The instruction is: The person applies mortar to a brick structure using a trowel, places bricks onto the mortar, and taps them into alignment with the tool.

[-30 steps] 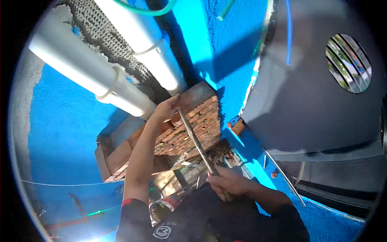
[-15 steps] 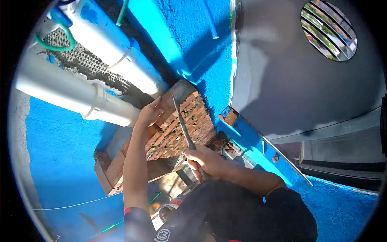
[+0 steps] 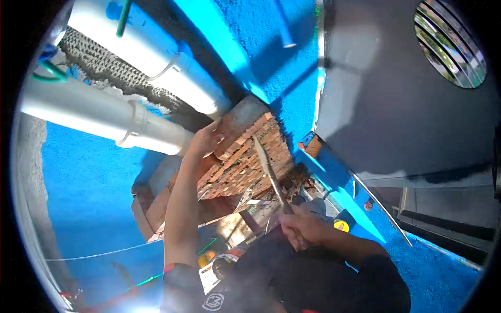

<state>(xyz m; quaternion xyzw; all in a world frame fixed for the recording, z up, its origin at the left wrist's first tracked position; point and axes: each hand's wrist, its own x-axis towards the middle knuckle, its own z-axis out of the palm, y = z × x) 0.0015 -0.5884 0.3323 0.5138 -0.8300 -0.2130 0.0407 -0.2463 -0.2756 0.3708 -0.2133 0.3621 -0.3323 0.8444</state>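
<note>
Brickwork (image 3: pixel 245 161) stood exposed in the blue wall (image 3: pixel 88 188), below two white pipes (image 3: pixel 99 117).
We pressed our left hand (image 3: pixel 207 140) flat-fingered on its upper edge while our right hand (image 3: pixel 300 227) gripped a long trowel (image 3: pixel 269 172) laid across the courses; we judged a slip could chip loose bricks or nick the pipes.

Bare forearms; short black sleeves, the left sleeve (image 3: pixel 180 279) edged with a thin red band; dark trousers.
</note>
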